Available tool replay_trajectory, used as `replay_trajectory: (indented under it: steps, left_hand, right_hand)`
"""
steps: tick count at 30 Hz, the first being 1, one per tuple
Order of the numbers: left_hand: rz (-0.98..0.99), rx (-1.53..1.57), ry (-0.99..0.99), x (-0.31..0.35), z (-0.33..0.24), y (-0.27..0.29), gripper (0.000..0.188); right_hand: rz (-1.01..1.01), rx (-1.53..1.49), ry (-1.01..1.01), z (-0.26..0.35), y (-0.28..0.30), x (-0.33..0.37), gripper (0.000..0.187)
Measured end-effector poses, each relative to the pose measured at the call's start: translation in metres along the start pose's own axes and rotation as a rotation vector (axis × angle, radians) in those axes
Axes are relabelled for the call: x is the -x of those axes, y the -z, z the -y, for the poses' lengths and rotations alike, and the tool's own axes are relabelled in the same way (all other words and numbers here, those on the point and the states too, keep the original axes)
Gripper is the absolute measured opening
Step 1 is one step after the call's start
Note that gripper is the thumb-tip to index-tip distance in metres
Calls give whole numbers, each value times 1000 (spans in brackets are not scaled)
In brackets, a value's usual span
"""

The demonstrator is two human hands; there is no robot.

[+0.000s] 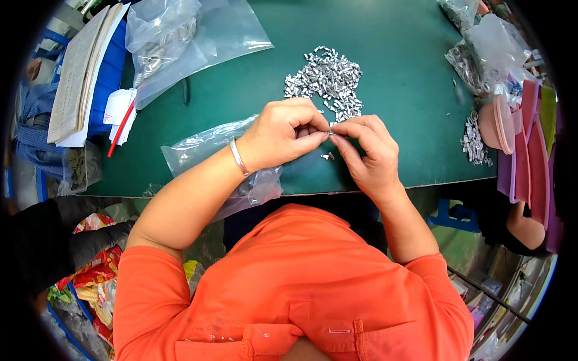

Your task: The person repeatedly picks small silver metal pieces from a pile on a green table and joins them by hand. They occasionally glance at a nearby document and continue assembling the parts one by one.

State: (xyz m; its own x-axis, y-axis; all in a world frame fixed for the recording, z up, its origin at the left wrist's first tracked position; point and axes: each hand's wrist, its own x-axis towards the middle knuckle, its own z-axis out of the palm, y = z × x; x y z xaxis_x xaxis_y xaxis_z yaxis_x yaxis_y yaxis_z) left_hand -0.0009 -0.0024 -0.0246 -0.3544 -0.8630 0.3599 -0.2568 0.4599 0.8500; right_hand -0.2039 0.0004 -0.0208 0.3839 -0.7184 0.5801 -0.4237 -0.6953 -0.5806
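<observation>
My left hand point(288, 133) and my right hand point(368, 150) meet over the green table, thumbs and forefingers pinched together. Between the fingertips is a small silver metal piece point(332, 132), mostly hidden, so its exact kind does not show. Just beyond my hands lies a heap of small silver metal pieces point(328, 77), its near end trailing toward my fingers. One or two loose small pieces point(327, 156) rest on the table below the pinch. A clear plastic bag point(198, 145) lies partly under my left forearm and hangs over the table's near edge.
At the far left, a large clear bag point(162, 51) holds metal parts. Papers point(81, 78) lean on a blue bin, beside a red pen point(122, 129). On the right are small metal clips point(474, 141), pink and purple strips point(530, 144) and bags point(494, 51). Another person's arm point(525, 227) shows there.
</observation>
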Motion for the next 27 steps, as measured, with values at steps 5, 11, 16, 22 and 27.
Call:
replay_trajectory:
  steps: [5,11,16,22,27]
  left_hand:
    - [19,-14,6,0,-1,2,8]
    - [90,61,31,-1,-6,6,6]
    - [95,53,-10,0,-5,5,6]
    - [62,-109,-45,3,-9,7,9]
    - [50,-200,-82,4,-5,3,11]
  right_hand:
    - [-8,-6,-11,-1,-1,3,17]
    - [-57,-80,90,-2,0,2,19]
    - [1,-117,114,-2,7,5,23]
    - [65,143,-40,-15,24,7,19]
    - [100,209,-30,-15,9,0,17]
